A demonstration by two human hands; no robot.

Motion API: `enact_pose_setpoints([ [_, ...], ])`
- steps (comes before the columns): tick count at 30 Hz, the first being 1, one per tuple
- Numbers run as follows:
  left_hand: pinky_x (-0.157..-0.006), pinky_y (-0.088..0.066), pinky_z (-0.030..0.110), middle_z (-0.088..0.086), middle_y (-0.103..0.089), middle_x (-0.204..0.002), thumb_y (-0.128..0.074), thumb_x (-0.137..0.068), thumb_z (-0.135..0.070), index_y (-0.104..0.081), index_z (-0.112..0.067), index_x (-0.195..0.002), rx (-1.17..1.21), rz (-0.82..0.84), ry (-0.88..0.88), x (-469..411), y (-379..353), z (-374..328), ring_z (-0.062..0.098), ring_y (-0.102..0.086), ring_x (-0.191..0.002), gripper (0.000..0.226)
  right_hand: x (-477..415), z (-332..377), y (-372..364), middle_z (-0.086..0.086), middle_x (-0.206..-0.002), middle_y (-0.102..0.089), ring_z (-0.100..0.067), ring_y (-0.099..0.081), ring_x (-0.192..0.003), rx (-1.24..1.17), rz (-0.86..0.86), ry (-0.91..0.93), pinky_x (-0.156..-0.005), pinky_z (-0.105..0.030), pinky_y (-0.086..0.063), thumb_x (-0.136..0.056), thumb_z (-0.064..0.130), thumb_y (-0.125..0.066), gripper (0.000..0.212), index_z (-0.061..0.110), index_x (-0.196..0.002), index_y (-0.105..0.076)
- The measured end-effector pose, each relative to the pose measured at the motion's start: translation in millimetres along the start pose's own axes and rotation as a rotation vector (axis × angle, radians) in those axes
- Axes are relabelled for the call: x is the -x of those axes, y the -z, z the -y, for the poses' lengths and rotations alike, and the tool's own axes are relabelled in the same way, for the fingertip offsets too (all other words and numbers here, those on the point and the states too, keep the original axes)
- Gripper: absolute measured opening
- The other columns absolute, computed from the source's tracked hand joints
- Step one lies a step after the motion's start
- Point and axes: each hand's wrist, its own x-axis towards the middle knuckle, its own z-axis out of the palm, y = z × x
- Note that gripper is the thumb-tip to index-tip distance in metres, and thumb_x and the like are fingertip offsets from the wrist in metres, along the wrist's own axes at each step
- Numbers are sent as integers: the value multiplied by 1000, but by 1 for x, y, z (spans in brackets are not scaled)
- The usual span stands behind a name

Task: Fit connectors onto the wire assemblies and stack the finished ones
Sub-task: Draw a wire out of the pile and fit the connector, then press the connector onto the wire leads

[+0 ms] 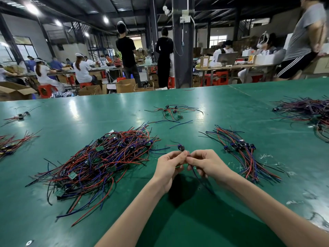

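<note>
My left hand [169, 164] and my right hand [208, 164] meet fingertip to fingertip above the green table [178, 220]. Between them they pinch one wire assembly; its small black connector [181, 147] sticks up just above the fingertips. A dark blue wire [199, 179] hangs from my right hand down toward me. On the left lies a big tangled heap of red, blue and black wire assemblies [99, 159] with small green circuit boards. A neater stack of assemblies with connectors [240, 148] lies to the right of my hands.
A small cluster of assemblies [173, 112] lies farther back in the middle. More wire piles sit at the far right [308, 111] and the left edge [10, 145]. Bits of wire scrap [265, 155] dot the right side. People stand and sit beyond the table's far edge.
</note>
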Motion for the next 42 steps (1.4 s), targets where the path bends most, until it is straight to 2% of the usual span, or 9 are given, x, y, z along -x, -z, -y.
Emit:
enact_pose_setpoints([
  [9, -57, -48, 15, 3, -69, -85, -58, -91, -8, -70, -7, -93, 29, 46, 63, 2, 2, -4, 8, -53, -59, 12, -24, 13, 81, -5, -64, -65, -2, -41, -37, -120, -385, 51, -32, -15, -31, -90, 8, -60, 12, 6, -80, -65],
  [12, -57, -48, 16, 3, -69, -83, -55, -93, -6, -71, -7, -90, 17, 48, 63, 1, 2, -3, 8, -54, -60, 16, -23, 3, 114, -11, -63, -60, -2, -37, -32, -96, -480, -100, -29, -13, -25, -90, 3, -60, 14, -3, -79, -65],
  [20, -57, -48, 16, 3, -70, -80, -52, -93, 0, -71, -6, -88, -21, 41, 64, 2, 2, -3, 8, -57, -58, 21, -13, -5, 136, -10, -54, -67, -9, -39, -28, 501, -373, -484, -33, -11, -28, -81, 6, -71, 14, -2, -70, -69],
  [24, -56, -47, 15, 4, -69, -81, -52, -93, 1, -71, -6, -87, -79, 47, 36, 6, 0, -2, 6, -56, -56, 21, -8, -1, 130, -13, -70, -68, -23, -59, -63, 837, -414, -503, -59, -25, -43, -78, 17, -75, 16, 2, -75, -69],
  [28, -56, -47, 15, 5, -68, -82, -51, -93, 1, -70, -6, -87, -169, 44, -18, 8, -3, 0, 5, -55, -55, 21, -4, 7, 105, -7, -73, -48, -29, -51, -75, 1164, -519, -452, -67, -29, -40, -83, 19, -63, 17, 9, -76, -53],
  [30, -58, -48, 16, 5, -68, -84, -51, -93, -1, -70, -8, -90, -336, 21, -102, 10, -3, 0, 5, -57, -58, 21, -5, 9, 88, -9, -76, -53, -31, -56, -79, 1216, -533, -359, -66, -29, -39, -86, 21, -59, 21, 10, -72, -46],
  [35, -90, -44, 28, -1, -59, -111, -48, -91, -5, -64, -16, -114, -1321, 115, -560, 14, 12, -12, 13, -52, -104, 31, -8, -3, 45, -11, -103, -63, -34, -64, -94, 1266, -492, -11, -72, -34, -46, -90, 22, -50, 14, 11, -96, -55],
  [39, -100, -37, 34, 6, -57, -114, -45, -82, 7, -64, -15, -114, -1398, -60, -575, 16, 33, -60, 22, -45, -115, 43, -11, -22, 20, -7, -98, -60, -33, -63, -88, 1243, -348, 121, -67, -35, -41, -94, 25, -45, 14, 13, -93, -52],
  [42, -105, -34, 37, 7, -54, -118, -48, -78, 9, -63, -20, -117, -1545, -163, -388, 22, 74, -100, 25, -41, -119, 51, -16, -31, 12, -5, -96, -58, -32, -62, -85, 1232, -310, 160, -63, -33, -35, -95, 25, -43, 16, 13, -92, -53],
])
